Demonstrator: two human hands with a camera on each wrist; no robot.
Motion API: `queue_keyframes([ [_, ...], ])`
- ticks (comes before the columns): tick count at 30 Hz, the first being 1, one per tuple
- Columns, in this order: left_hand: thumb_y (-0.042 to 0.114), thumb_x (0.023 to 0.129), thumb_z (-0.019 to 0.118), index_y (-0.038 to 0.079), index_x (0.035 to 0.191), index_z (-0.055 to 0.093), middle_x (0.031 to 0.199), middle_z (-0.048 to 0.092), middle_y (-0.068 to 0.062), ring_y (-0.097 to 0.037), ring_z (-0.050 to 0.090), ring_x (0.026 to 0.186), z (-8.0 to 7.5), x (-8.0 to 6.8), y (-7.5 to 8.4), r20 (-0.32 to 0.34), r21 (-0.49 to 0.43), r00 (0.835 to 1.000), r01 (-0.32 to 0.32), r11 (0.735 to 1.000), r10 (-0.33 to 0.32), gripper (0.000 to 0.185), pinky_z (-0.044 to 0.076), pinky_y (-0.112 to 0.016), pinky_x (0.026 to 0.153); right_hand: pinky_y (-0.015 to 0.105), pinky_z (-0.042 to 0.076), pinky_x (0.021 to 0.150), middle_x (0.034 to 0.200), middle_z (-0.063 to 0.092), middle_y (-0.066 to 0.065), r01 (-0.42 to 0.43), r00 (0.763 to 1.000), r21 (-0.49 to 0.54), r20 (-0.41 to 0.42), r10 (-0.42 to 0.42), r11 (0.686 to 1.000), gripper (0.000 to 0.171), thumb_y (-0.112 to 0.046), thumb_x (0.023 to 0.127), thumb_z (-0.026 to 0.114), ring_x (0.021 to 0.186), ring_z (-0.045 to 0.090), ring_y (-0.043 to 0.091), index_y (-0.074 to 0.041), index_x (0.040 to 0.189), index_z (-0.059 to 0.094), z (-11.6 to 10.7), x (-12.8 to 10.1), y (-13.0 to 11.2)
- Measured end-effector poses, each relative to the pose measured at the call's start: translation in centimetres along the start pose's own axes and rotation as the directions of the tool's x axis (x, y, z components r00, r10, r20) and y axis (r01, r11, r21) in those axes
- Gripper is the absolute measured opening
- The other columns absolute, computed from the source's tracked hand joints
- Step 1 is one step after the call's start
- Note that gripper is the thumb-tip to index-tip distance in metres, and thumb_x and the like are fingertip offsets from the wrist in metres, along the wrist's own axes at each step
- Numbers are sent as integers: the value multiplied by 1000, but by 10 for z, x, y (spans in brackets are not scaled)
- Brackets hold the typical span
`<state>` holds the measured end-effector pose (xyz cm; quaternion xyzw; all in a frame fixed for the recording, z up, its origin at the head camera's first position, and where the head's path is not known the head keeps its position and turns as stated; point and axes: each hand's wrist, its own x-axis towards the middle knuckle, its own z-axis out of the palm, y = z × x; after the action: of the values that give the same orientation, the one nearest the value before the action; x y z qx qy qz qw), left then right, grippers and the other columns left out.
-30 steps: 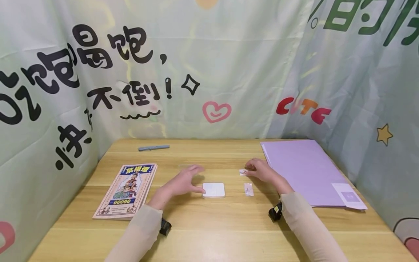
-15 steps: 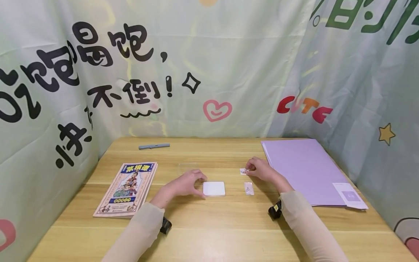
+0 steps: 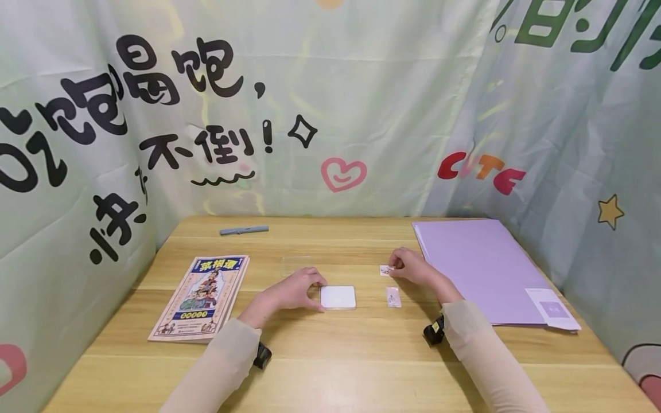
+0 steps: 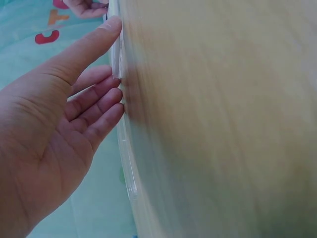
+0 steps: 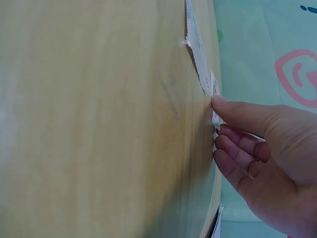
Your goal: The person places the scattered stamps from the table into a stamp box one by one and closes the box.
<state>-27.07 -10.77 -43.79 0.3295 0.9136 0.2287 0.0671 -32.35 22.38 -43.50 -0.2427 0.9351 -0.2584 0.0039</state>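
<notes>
In the head view my left hand (image 3: 294, 291) spans the left end of a flat white case (image 3: 338, 297), thumb at its near corner and index finger at its far corner. In the left wrist view the case's clear edge (image 4: 116, 57) shows between the thumb and the curved fingers. My right hand (image 3: 411, 267) pinches a small printed stamp (image 3: 385, 270) by its right side, close to the tabletop. A second stamp (image 3: 393, 297) lies nearer, between the case and the right forearm. Its toothed edge shows in the right wrist view.
A thin clear plastic piece (image 3: 296, 263) lies behind the left hand. A pink booklet (image 3: 201, 301) lies at the left, a grey pen (image 3: 244, 230) at the back. A large purple folder (image 3: 475, 269) with a white label covers the right side. Printed curtains surround the wooden table (image 3: 330, 367).
My left hand has lowered and drawn its thumb and index finger in against the case's left end. The right hand stays at the far stamp.
</notes>
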Motion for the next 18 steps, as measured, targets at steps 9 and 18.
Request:
queue_keyframes([
  [9,31,75,85,5,118,66,113,62,-3,-14,54,100,3,0,-1,2,-13,1000,-4,1000,4,52,50,-33,92,24,47,70,83,63,8,1,1000,41,13,-2,999,16,-5,85,73,78,56,13,-2,90,58,1,1,4],
  [18,29,76,85,5,117,66,112,61,-4,-14,53,99,2,-1,-1,-3,-20,1000,-6,1000,6,51,49,-33,92,24,47,70,83,63,10,42,999,57,5,-42,997,14,-1,84,72,78,57,14,-1,90,59,1,1,4],
])
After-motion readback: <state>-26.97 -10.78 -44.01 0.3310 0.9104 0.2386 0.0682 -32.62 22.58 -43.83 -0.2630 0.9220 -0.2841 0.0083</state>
